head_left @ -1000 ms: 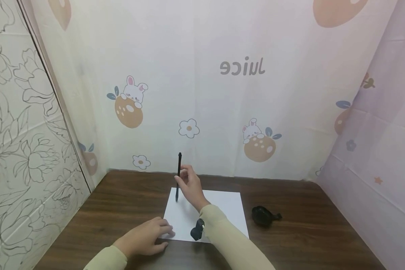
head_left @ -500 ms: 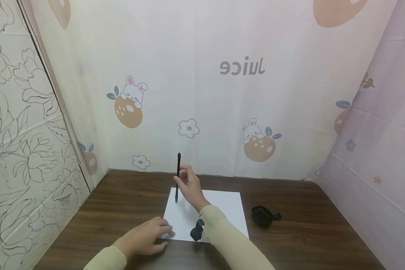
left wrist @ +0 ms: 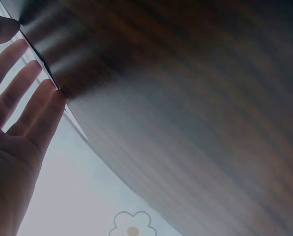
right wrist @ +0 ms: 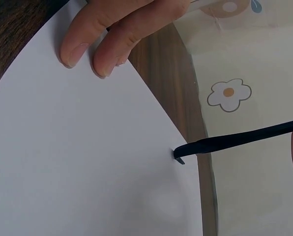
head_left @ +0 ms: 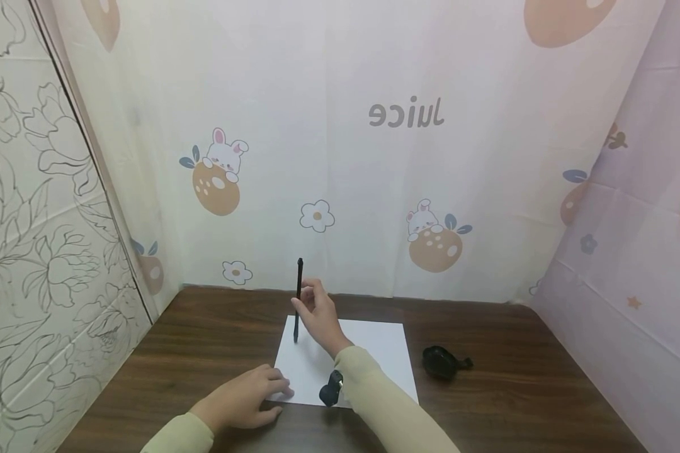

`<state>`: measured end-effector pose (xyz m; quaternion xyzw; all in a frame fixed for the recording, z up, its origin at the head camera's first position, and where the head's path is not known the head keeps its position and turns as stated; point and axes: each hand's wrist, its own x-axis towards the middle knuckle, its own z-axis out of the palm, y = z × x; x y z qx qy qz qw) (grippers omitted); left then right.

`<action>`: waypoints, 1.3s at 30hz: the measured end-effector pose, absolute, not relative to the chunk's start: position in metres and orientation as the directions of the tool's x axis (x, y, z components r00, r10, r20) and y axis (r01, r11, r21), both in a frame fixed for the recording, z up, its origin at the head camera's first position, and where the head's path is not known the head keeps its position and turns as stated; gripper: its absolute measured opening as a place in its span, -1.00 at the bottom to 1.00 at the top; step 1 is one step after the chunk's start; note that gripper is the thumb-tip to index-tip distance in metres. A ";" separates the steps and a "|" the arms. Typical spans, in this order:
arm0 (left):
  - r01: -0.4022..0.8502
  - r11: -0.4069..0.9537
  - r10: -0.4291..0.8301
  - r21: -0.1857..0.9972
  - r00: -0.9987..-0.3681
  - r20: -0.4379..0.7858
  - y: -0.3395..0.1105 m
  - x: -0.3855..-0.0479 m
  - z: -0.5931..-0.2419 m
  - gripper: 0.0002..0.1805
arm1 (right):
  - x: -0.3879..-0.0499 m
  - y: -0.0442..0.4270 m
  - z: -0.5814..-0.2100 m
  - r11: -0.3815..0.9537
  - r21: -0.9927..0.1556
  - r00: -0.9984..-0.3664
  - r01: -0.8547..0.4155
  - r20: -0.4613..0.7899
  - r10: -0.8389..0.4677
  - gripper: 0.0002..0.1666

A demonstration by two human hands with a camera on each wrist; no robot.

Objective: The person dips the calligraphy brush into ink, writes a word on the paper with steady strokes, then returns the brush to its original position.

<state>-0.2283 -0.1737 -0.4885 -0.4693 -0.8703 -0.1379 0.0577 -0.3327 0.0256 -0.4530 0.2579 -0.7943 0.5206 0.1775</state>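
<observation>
In the head view my right hand (head_left: 320,318) pinches a slim black writing brush (head_left: 298,296) and holds it nearly upright. In the right wrist view the brush's tip (right wrist: 177,154) meets a sheet of white paper (right wrist: 87,147) near a corner, beside a short dark mark (right wrist: 181,161). That mark is too small to make out in the head view. My left hand (head_left: 246,397) lies at the paper's near left corner, with fingers on its edge. From the left wrist view, this hand (left wrist: 23,123) has its fingers extended and grips nothing.
A black gourd-shaped dish (head_left: 441,363) sits on the dark wooden table (head_left: 504,390), right of the paper. A small black device (head_left: 331,389) is strapped at my right wrist. Patterned curtains (head_left: 340,157) enclose the table's back and sides.
My right hand has brought the brush slightly toward me and to the left over the paper. The left hand, paper and dish stay where they were.
</observation>
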 end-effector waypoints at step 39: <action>0.841 0.514 0.806 0.171 -0.541 0.238 -0.175 -0.230 -0.492 -0.75 | -0.326 0.024 -0.454 0.296 -0.758 -0.814 -0.581 0.534 -0.231 -0.59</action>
